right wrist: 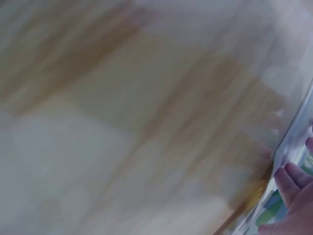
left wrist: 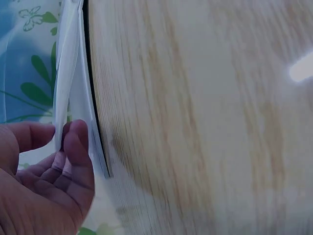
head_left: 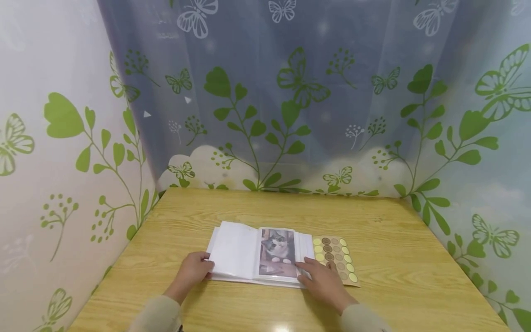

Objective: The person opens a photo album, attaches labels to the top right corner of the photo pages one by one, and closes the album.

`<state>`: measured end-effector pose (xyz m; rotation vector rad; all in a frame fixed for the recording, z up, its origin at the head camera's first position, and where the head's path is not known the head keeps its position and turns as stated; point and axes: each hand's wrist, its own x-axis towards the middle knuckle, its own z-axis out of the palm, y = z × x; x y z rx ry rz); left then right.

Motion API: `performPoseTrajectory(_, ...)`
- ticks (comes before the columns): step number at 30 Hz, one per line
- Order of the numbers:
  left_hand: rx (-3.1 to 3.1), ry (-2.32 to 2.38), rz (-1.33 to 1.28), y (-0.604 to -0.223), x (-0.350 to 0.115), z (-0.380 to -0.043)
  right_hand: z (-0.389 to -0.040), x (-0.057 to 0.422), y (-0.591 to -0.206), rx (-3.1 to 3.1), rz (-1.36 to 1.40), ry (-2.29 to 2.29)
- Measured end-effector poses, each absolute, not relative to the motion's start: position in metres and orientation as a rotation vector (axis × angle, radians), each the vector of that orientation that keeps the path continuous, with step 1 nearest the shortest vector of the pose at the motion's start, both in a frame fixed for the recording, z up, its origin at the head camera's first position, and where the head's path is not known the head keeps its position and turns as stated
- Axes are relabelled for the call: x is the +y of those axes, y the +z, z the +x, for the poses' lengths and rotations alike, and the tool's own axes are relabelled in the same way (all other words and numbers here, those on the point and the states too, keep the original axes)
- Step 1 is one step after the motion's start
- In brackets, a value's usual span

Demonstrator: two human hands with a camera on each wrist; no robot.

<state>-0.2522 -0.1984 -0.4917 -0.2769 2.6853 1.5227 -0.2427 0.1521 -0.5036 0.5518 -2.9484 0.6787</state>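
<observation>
— Support?
— One yellow-brown wood-grained table (head_left: 249, 203).
— Lying on it?
— One white-paged rectangular album (head_left: 254, 256), open; at its right edge, one tan sheet of yellow and brown circles (head_left: 341, 258).

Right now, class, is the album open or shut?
The album is open: a white page and a cat photo show side by side.

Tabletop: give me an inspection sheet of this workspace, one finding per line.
Surface: wood-grain tabletop, glossy.
Job's things: open album, cat photo on its right-hand page; sticker sheet at its right, partly covered.
Clutter: nothing seen.
Grippers: left hand pinches the album's left-hand pages; right hand rests fingers on its right side.
Cables: nothing seen.
Surroundings: butterfly-and-leaf hangings behind and at both sides.
</observation>
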Motion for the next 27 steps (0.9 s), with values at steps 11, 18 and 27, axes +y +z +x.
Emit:
performPoseTrajectory(11,2.790,1.289,-0.087,-0.495,-0.183,-0.245,-0.234,0.183,-0.506,-2.957,0.536,0.678)
performPoseTrajectory(18,2.825,1.139,-0.029,-0.489,-0.177,-0.239,-0.231,0.193,-0.505,-2.952,0.540,0.685)
performPoseTrajectory(27,2.847,0.980,0.000,-0.486,-0.177,-0.235,-0.227,0.198,-0.504,-2.954,0.536,0.709)
